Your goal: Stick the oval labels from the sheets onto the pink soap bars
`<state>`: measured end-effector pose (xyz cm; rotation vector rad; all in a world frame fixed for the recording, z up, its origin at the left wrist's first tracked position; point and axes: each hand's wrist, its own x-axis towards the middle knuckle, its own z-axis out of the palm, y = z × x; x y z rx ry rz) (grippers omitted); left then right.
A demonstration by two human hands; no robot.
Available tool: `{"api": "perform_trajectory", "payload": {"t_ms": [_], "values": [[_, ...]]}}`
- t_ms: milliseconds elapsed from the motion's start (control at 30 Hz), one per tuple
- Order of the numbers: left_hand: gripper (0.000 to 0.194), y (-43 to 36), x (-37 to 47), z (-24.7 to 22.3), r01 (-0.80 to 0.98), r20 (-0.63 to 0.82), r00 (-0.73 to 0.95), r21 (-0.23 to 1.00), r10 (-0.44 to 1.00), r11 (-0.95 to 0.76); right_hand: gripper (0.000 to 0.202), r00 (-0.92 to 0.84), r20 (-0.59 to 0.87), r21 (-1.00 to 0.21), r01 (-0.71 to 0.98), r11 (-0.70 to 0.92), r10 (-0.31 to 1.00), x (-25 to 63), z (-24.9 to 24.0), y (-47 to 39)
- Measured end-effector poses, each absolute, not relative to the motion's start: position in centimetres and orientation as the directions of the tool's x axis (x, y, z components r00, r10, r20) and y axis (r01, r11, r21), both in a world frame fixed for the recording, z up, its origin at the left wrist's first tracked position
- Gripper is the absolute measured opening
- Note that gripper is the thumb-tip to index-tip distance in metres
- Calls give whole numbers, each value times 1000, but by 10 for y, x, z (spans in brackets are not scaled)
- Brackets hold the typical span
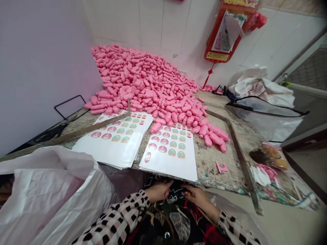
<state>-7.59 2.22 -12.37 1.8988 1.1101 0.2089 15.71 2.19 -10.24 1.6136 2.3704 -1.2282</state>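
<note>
My left hand point(159, 191) is low in front of my body, just below the table's front edge, its fingers curled together. Whatever it may hold is too small to make out. To its right, my right hand point(195, 196) is over the dark patterned cloth point(180, 221) on my lap, fingers bent; their tips are hard to see. Above the hands, a sheet of round pink and green stickers point(170, 166) lies at the table's edge. A thicker stack of sticker sheets point(107, 149) sits to the left, with a wooden strip point(89, 128) across it.
A large heap of pink bottle-shaped pieces point(143, 81) covers the table's back. One pink scrap point(221, 167) lies near another strip point(241, 156). White bags point(63, 190) stand at the left; a clear bag point(268, 119) is at the right. Black scissors point(52, 132) rest at the left.
</note>
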Motion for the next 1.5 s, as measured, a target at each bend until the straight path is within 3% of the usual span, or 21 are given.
{"api": "perform_trajectory", "payload": {"t_ms": [233, 367, 433, 567, 667, 833, 1000, 1100, 1233, 1333, 1500], "values": [[41, -11, -109, -99, 475, -308, 408, 875, 860, 88, 36, -501, -425, -648, 750, 133, 754, 144, -69, 20], [29, -20, -110, -56, 274, -265, 339, 946, 903, 175, 44, -514, -142, -747, 616, 249, 846, 124, -20, 6], [32, -15, -97, -33, 238, -251, 350, 956, 903, 173, 50, -534, -78, -794, 544, 272, 842, 112, -4, 2], [33, -5, -66, -10, 271, -187, 405, 959, 895, 77, 39, -534, -145, -926, 369, 76, 833, 108, 0, -2], [39, -4, -53, -16, 322, -207, 459, 945, 864, 56, 37, -430, -221, -935, 349, -64, 875, 137, -11, -10], [47, -7, -48, -35, 422, -273, 477, 905, 836, 55, 43, -97, -376, -792, 549, -265, 922, 231, -35, -47], [49, -4, -43, -37, 413, -301, 445, 904, 843, 105, 46, 178, -441, -400, 839, -370, 879, 304, -66, -92], [49, -4, -41, -35, 386, -311, 433, 912, 846, 138, 45, 233, -477, -214, 904, -369, 848, 318, -86, -104], [49, -4, -42, -33, 339, -330, 416, 921, 848, 193, 42, 158, -442, -124, 964, -235, 883, 308, -91, -97], [49, -3, -43, -32, 288, -343, 379, 927, 860, 242, 37, 6, -394, -196, 976, -90, 919, 282, -67, -76], [48, 3, -43, -31, 234, -334, 350, 936, 875, 264, 28, -236, -64, -538, 826, 165, 970, 222, 0, -4]]}}
